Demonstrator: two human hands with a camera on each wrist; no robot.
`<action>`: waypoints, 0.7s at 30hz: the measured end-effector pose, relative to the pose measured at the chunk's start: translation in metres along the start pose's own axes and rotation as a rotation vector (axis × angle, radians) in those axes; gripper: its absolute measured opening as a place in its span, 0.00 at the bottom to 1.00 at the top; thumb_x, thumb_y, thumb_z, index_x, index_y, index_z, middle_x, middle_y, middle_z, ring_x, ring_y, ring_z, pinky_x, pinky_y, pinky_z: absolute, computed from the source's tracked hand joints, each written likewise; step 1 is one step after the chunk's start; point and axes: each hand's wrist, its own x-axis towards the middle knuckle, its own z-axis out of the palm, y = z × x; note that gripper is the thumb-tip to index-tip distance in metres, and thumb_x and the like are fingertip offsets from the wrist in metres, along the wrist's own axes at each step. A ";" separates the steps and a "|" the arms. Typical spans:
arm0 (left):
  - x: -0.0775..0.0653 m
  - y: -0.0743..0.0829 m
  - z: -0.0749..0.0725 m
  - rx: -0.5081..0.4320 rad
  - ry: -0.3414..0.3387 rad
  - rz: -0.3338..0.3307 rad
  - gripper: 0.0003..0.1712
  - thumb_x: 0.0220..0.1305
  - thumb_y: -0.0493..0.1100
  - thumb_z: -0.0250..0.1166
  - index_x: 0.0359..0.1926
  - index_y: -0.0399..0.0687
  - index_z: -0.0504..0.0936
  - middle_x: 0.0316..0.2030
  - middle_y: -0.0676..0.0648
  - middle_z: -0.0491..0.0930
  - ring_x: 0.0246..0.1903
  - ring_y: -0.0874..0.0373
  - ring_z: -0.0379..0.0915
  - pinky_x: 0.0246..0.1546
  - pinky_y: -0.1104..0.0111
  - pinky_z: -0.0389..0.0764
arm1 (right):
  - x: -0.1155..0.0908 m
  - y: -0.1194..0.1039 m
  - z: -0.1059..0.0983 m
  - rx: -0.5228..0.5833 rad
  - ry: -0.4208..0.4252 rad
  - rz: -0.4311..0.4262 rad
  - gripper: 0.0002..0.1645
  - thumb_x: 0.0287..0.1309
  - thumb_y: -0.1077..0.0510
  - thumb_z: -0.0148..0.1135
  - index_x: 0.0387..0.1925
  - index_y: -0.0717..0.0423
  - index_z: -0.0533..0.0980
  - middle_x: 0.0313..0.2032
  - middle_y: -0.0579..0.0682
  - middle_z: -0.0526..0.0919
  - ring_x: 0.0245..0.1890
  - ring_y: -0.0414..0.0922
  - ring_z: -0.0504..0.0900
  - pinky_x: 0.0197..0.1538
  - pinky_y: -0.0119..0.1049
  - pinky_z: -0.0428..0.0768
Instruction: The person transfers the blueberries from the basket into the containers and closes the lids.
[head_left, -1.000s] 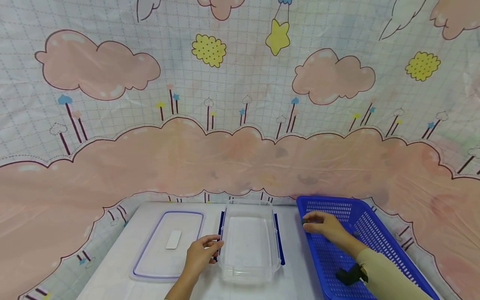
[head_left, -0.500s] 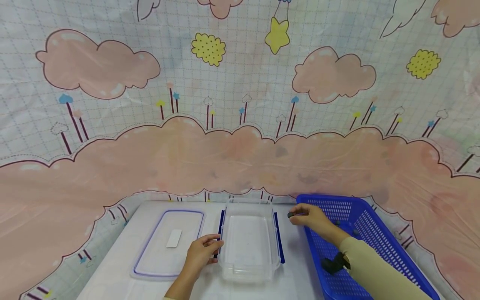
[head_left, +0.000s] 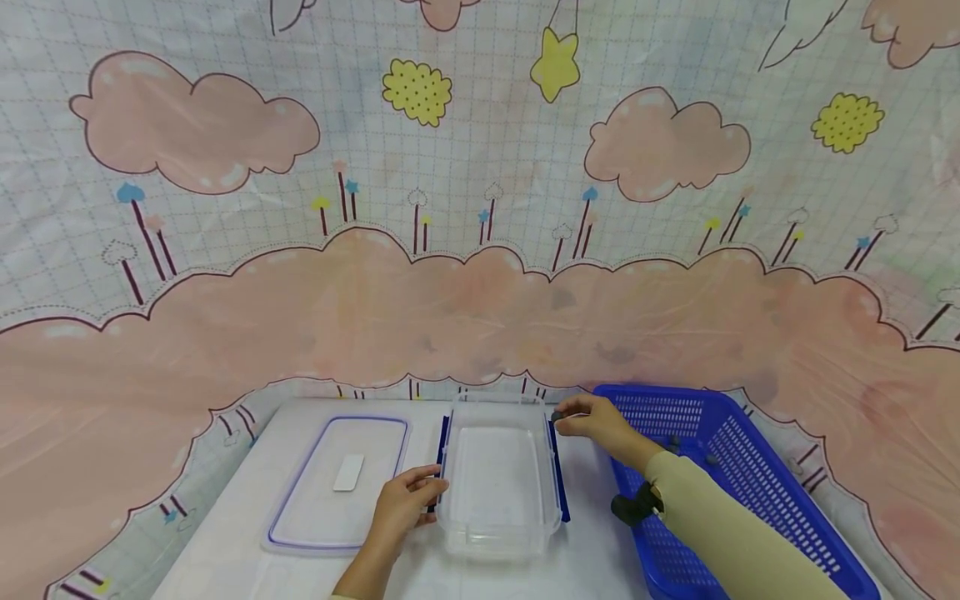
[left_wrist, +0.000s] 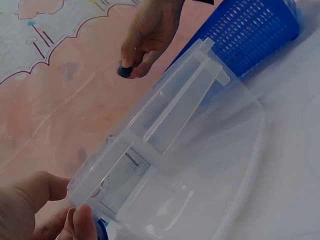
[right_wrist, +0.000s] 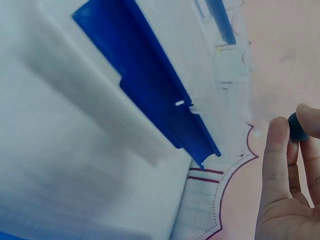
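Observation:
A clear plastic box (head_left: 498, 546) stands on the white table, with a blue clip flap (head_left: 560, 483) hanging out along each side. Its left rim is pinched between the thumb and fingers of my left hand (head_left: 401, 504); the left wrist view shows this grip closely. My right hand (head_left: 600, 429) is raised by the box's far right corner. Between thumb and fingertips it pinches a small dark blue-green ball (right_wrist: 298, 127), which also shows in the left wrist view. No object is visible inside the box.
To the right is a blue perforated basket (head_left: 787, 471) holding a few small dark lumps (head_left: 712, 459). A clear lid with a blue-purple seal (head_left: 281, 521) lies left of the box, with a white rectangle (head_left: 348, 472) on it. Behind hangs a patterned cloth (head_left: 480, 321).
My right hand has carried the small dark ball leftward from above the basket's rim to the box's far right corner. My left hand has kept its hold on the box.

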 end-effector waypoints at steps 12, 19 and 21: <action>0.002 0.000 0.002 -0.049 0.005 -0.018 0.24 0.60 0.40 0.69 0.55 0.34 0.80 0.36 0.48 0.78 0.34 0.57 0.73 0.28 0.67 0.84 | 0.022 -0.006 0.019 0.066 0.004 -0.020 0.17 0.59 0.62 0.67 0.49 0.64 0.79 0.46 0.57 0.82 0.43 0.46 0.83 0.55 0.44 0.81; 0.001 -0.001 0.002 -0.072 -0.005 -0.033 0.24 0.61 0.39 0.68 0.57 0.34 0.79 0.36 0.49 0.77 0.33 0.57 0.71 0.28 0.67 0.84 | 0.032 -0.006 0.038 0.133 -0.032 -0.020 0.18 0.61 0.64 0.64 0.51 0.67 0.77 0.47 0.59 0.82 0.48 0.52 0.84 0.57 0.46 0.79; 0.000 -0.002 0.002 -0.085 -0.006 -0.030 0.24 0.61 0.38 0.68 0.57 0.33 0.78 0.35 0.51 0.78 0.32 0.58 0.70 0.28 0.67 0.83 | 0.035 -0.007 0.044 0.144 -0.031 -0.012 0.18 0.61 0.64 0.63 0.52 0.68 0.76 0.47 0.60 0.82 0.49 0.55 0.83 0.57 0.46 0.79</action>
